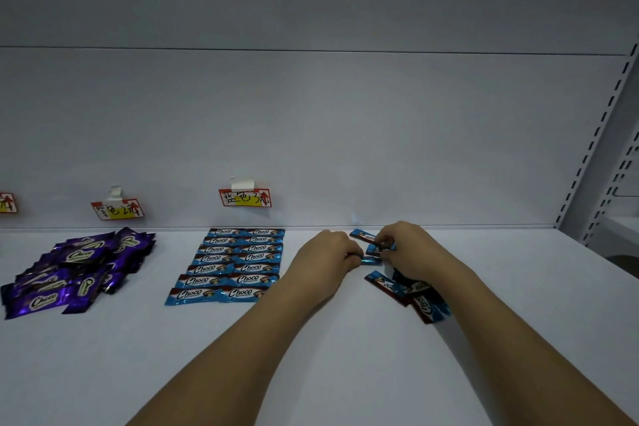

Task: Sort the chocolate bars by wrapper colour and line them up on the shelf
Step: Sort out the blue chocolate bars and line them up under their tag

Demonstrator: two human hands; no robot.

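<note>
Blue-wrapped chocolate bars [238,263] lie in two neat columns on the white shelf [311,339], under a blue price label. A loose heap of purple-wrapped bars [76,266] lies to the left. To the right, several loose blue bars [411,290] lie scattered. My left hand [328,256] pinches one end of a blue bar [370,260]. My right hand [411,249] grips another blue bar [375,247] just beyond it. One more blue bar [361,236] lies near the back wall.
Price labels [245,198] [117,209] are taped to the back panel above each group. A slotted shelf upright [594,149] stands at the right. The front part of the shelf is bare.
</note>
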